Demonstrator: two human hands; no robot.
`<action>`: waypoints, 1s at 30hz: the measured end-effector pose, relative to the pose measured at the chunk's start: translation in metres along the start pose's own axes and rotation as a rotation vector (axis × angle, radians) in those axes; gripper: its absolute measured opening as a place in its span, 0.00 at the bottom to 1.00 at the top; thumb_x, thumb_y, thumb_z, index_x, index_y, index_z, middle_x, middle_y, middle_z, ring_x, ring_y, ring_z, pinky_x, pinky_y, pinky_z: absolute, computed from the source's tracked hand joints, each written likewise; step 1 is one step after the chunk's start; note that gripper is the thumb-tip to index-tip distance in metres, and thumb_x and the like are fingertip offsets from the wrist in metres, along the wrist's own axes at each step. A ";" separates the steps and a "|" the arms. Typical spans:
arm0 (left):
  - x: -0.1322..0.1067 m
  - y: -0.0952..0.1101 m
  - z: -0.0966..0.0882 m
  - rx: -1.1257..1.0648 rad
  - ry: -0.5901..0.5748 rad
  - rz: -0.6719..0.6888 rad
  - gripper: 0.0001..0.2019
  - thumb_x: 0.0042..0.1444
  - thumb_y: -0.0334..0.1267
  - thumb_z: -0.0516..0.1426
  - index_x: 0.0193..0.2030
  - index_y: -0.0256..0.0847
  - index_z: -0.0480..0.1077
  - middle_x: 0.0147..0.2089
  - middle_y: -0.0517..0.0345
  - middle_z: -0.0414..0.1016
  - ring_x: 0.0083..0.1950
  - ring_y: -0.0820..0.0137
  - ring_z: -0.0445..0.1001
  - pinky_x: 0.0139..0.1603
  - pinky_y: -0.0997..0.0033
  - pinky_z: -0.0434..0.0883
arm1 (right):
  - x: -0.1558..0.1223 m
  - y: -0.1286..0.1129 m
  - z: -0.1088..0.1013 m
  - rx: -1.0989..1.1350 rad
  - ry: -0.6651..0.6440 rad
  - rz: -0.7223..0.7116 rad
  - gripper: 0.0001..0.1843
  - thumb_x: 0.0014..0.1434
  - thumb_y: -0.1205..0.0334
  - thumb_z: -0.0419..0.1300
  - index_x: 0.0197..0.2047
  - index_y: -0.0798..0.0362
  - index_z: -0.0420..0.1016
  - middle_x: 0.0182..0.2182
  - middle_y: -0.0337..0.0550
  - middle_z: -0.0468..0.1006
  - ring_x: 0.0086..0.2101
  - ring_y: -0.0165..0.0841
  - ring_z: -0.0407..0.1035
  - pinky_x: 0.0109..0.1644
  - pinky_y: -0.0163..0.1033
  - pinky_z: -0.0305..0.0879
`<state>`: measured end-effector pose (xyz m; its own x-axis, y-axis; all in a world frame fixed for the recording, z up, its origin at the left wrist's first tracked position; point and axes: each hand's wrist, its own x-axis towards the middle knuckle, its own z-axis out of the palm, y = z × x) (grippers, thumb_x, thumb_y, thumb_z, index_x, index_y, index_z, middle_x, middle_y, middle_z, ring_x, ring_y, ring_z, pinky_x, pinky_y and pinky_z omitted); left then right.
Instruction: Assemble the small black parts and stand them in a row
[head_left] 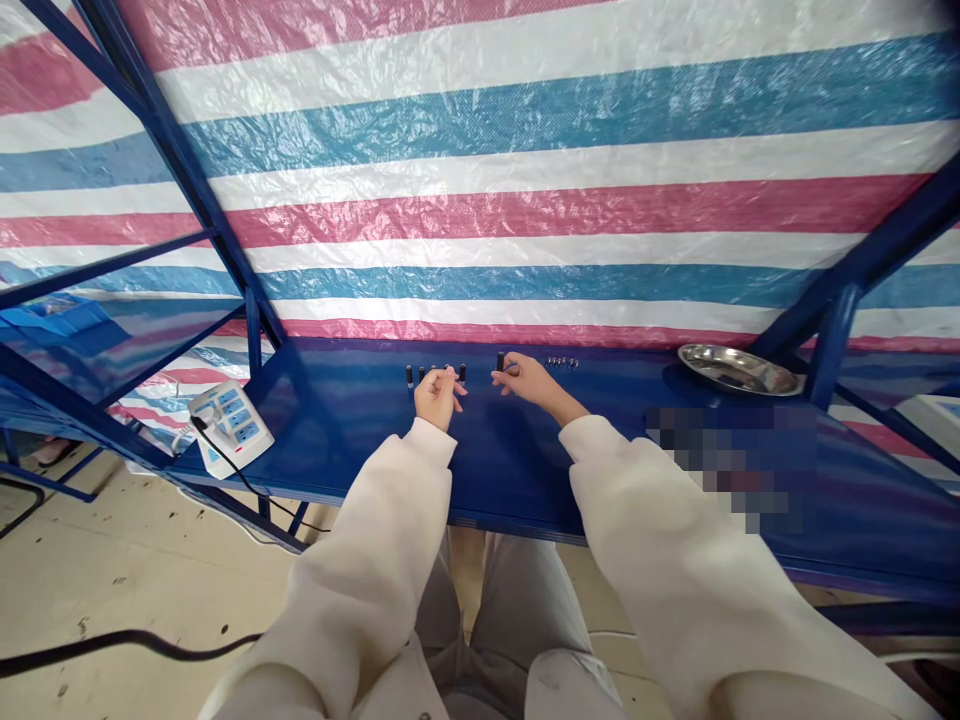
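Head-worn view looks forward and down onto the blue table point(510, 480)

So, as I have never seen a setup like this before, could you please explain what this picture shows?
Certainly. There is no machine here: the one picture comes from a camera worn on a person's head, looking forward and down past their pale sleeves at their own bare hands.

They work over a blue table with a striped sheet behind it. The right hand holds a small black tube. The left hand is beside a row of similar tubes; whether it grips something is too small to tell.

To the right of the right hand lies a row of tiny shiny pieces, and farther right a metal tray. A power strip sits at the table's left end. A patch on the right is blurred out.
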<state>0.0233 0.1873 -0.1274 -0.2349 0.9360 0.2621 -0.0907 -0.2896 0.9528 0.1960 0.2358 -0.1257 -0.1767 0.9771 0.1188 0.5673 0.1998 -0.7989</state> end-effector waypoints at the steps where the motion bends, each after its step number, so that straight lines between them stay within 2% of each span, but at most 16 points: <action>1: 0.001 0.000 0.000 -0.020 0.023 -0.013 0.22 0.48 0.58 0.55 0.26 0.37 0.65 0.18 0.63 0.69 0.10 0.81 0.60 0.12 0.78 0.58 | 0.003 0.005 0.003 0.000 0.036 -0.026 0.10 0.51 0.58 0.57 0.27 0.52 0.59 0.24 0.38 0.71 0.22 0.27 0.64 0.30 0.34 0.60; 4: 0.002 0.000 -0.001 -0.060 0.063 -0.055 0.22 0.47 0.58 0.55 0.25 0.37 0.64 0.16 0.63 0.68 0.10 0.81 0.59 0.12 0.79 0.57 | 0.011 0.019 0.015 -0.009 0.139 -0.075 0.13 0.46 0.54 0.59 0.23 0.52 0.60 0.22 0.36 0.67 0.25 0.28 0.61 0.31 0.35 0.58; 11: 0.000 0.001 -0.002 -0.088 0.075 -0.068 0.22 0.47 0.58 0.55 0.24 0.37 0.65 0.15 0.63 0.67 0.11 0.80 0.59 0.12 0.78 0.56 | 0.023 0.021 0.036 -0.049 0.018 -0.048 0.15 0.41 0.52 0.59 0.18 0.52 0.58 0.17 0.33 0.61 0.22 0.26 0.56 0.28 0.34 0.53; 17: 0.000 0.002 -0.001 -0.090 0.063 -0.076 0.22 0.47 0.58 0.56 0.23 0.37 0.65 0.15 0.63 0.67 0.11 0.80 0.59 0.13 0.79 0.55 | 0.026 0.019 0.041 -0.034 0.006 -0.063 0.16 0.41 0.50 0.59 0.18 0.53 0.61 0.18 0.34 0.64 0.23 0.27 0.57 0.29 0.33 0.54; 24: -0.001 0.002 -0.001 -0.076 0.053 -0.076 0.21 0.48 0.56 0.55 0.24 0.37 0.65 0.15 0.63 0.66 0.11 0.80 0.59 0.13 0.78 0.55 | 0.027 0.019 0.044 -0.069 0.034 -0.064 0.12 0.42 0.54 0.58 0.19 0.53 0.62 0.19 0.35 0.66 0.23 0.27 0.59 0.30 0.34 0.56; 30: 0.001 -0.001 -0.001 -0.084 0.048 -0.075 0.21 0.47 0.56 0.56 0.23 0.37 0.65 0.15 0.63 0.66 0.11 0.80 0.59 0.13 0.78 0.55 | 0.029 0.025 0.047 -0.015 0.033 -0.062 0.13 0.42 0.52 0.58 0.21 0.54 0.65 0.19 0.36 0.67 0.24 0.27 0.59 0.30 0.34 0.56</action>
<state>0.0220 0.1882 -0.1285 -0.2702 0.9456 0.1811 -0.1898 -0.2367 0.9528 0.1672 0.2656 -0.1693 -0.1855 0.9647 0.1868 0.5684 0.2604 -0.7805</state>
